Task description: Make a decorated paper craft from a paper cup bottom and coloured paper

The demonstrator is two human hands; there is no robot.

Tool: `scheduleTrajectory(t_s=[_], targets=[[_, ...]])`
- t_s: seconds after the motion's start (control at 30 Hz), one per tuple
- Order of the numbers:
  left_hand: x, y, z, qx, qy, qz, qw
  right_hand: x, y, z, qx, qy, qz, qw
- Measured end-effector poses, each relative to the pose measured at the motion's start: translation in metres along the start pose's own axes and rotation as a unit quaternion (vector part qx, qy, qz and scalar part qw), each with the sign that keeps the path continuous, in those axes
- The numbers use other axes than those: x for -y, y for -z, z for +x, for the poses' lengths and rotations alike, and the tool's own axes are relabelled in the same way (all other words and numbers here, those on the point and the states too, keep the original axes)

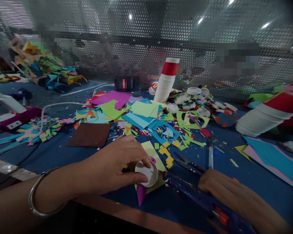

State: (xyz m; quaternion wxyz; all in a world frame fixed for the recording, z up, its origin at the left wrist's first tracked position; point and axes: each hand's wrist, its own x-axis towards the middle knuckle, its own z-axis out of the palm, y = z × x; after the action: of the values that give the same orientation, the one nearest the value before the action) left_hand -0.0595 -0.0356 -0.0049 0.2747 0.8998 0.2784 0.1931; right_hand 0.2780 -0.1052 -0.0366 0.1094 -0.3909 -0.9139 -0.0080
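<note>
My left hand (122,162), a metal bangle on its wrist, pinches a round white paper cup bottom (146,173) by its rim between thumb and fingers. Beneath it lies a pale yellow-green paper square (158,188), with a pointed purple paper piece (141,195) sticking out toward me. My right hand (222,185) is curled at a dark blue hot glue gun (188,188); its fingers are partly hidden. The gun's nozzle points left, close to the cup bottom's right edge. Scissors (189,164) lie just beyond the gun.
Coloured paper sheets and scraps (144,112) cover the middle. Stacked paper cups (166,81) stand behind, and another stack (268,112) leans at right. A brown paper square (89,135) lies left, near a purple power strip (12,118) with a white cable. Perforated metal panel (141,61) closes the back.
</note>
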Motion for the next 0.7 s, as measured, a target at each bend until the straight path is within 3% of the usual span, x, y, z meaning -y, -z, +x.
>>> scheduleTrajectory(t_s=[0.13, 0.23, 0.47, 0.7], targets=[[0.000, 0.000, -0.001, 0.002, 0.006, 0.001, 1.000, 0.003, 0.003, 0.005, 0.036, -0.039, 0.013, 0.998], [0.000, -0.001, -0.001, 0.002, 0.003, -0.001, 1.000, 0.004, 0.003, 0.006, 0.007, -0.046, 0.000, 0.999], [0.000, -0.001, -0.001, -0.008, -0.001, -0.005, 1.000, 0.002, 0.004, 0.010, 0.010, -0.039, 0.064, 0.997], [0.000, -0.003, -0.004, -0.019, 0.015, -0.001, 1.000, 0.001, -0.003, -0.005, -0.042, -0.068, 0.054, 0.995]])
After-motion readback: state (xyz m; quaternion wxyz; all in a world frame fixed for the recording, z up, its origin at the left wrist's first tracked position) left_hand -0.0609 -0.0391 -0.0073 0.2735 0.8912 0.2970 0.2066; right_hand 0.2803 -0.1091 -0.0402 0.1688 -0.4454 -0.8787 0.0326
